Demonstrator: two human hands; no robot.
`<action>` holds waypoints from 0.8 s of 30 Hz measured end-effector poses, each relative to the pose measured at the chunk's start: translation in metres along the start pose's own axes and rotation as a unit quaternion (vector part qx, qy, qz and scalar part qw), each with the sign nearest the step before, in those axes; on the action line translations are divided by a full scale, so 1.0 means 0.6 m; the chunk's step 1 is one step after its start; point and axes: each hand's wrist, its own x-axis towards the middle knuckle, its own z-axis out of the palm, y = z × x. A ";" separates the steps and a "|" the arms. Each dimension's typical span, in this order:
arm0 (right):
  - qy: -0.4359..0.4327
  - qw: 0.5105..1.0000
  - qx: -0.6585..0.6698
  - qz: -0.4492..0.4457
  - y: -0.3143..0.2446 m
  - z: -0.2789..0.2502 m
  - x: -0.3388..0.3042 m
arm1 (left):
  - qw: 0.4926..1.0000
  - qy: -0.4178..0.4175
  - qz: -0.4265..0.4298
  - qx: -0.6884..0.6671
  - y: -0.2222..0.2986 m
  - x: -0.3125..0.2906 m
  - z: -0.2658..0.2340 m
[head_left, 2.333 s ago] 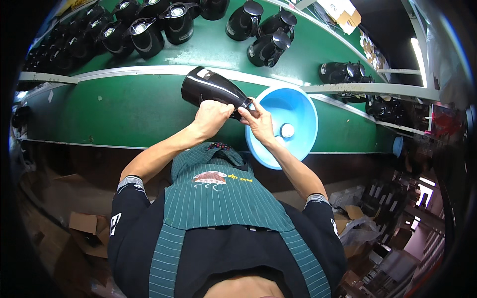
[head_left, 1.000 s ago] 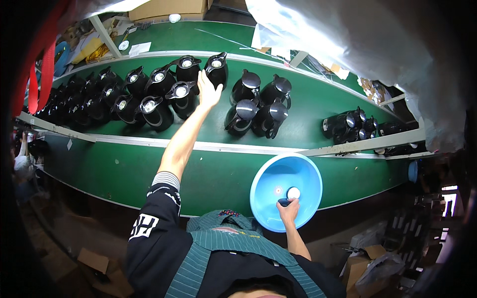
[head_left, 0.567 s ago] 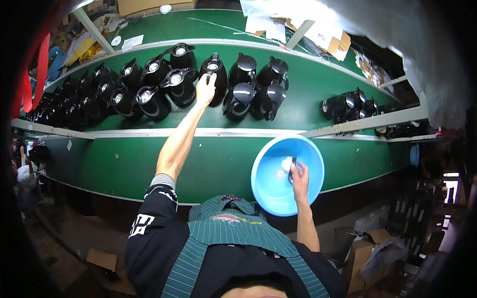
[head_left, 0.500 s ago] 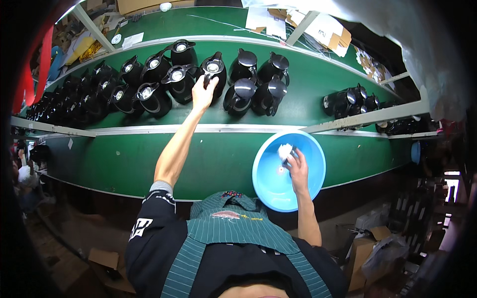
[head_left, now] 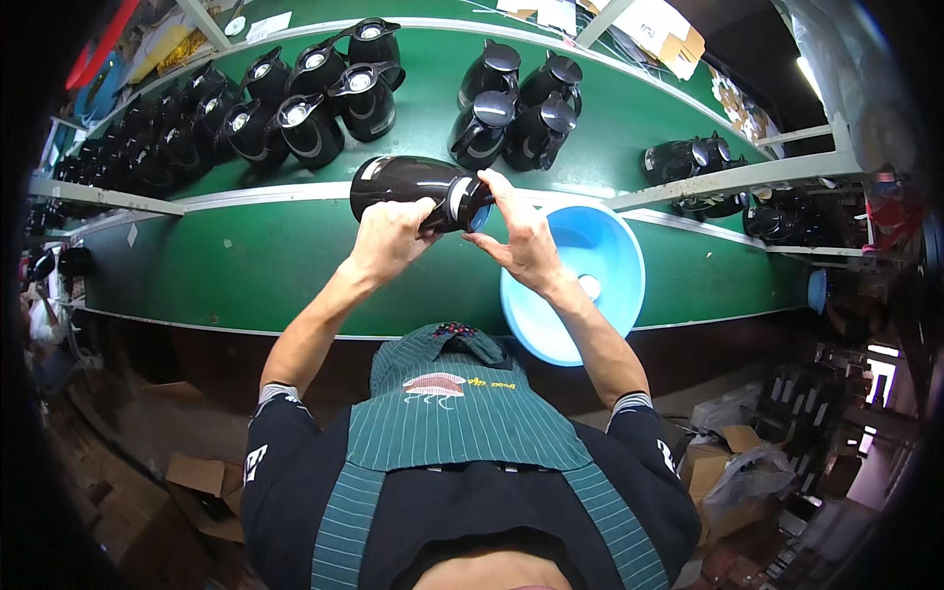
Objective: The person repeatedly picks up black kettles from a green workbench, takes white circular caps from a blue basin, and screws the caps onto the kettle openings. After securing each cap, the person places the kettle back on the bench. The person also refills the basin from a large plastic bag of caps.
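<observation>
"One black thermos jug (head_left: 408,182) has come up off the bench (head_left: 275,285), hasn't it?"

"Yes. Half a second ago it stood upright beside the open-topped jugs (head_left: 310,143), the left hand (head_left: 386,241) at its handle. Now it's held tipped on its side above the front strip, base to the left."

"Meaning what?"

"Fetching it looks done; I judge the work has passed to its mouth, since the right hand (head_left: 529,246) has come there from inside the blue basin (head_left: 619,261)."

"And the grip?"

"The left is curled tightly on the jug's near side, seemingly around the handle (its own fingers hide that part). The right is spread, thumb and forefinger wide apart across the mouth; whether it holds a small part there, I can't tell."

"And the basin?"

"Under the right forearm, with a white round piece (head_left: 590,286) inside."
</observation>
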 end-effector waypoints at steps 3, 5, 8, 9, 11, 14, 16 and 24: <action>-0.071 0.994 -0.055 -0.069 0.006 -0.007 -0.017 | 0.997 -0.073 0.010 -0.025 0.001 0.006 -0.016; -0.111 0.984 -0.083 -0.109 0.003 -0.017 -0.025 | 0.991 -0.129 0.007 -0.040 -0.008 0.014 -0.019; -0.101 0.983 -0.096 -0.121 0.002 -0.023 -0.029 | 0.987 -0.156 0.002 -0.043 0.006 0.022 -0.025; -0.091 0.994 -0.048 -0.048 0.004 -0.019 -0.034 | 0.986 -0.158 0.006 -0.043 0.010 0.023 -0.024; -0.070 0.992 0.050 0.098 0.009 -0.003 -0.044 | 0.991 -0.128 0.035 0.018 0.009 0.017 -0.004; -0.156 0.843 0.306 0.414 0.033 0.024 -0.045 | 0.985 -0.135 0.063 0.087 0.002 0.004 0.027; -0.081 0.919 0.260 0.284 0.023 0.053 -0.069 | 0.984 -0.134 0.051 0.103 -0.003 -0.009 0.039; -0.020 0.989 -0.113 -0.090 -0.012 0.043 -0.071 | 0.983 -0.178 0.035 0.041 -0.002 0.008 -0.023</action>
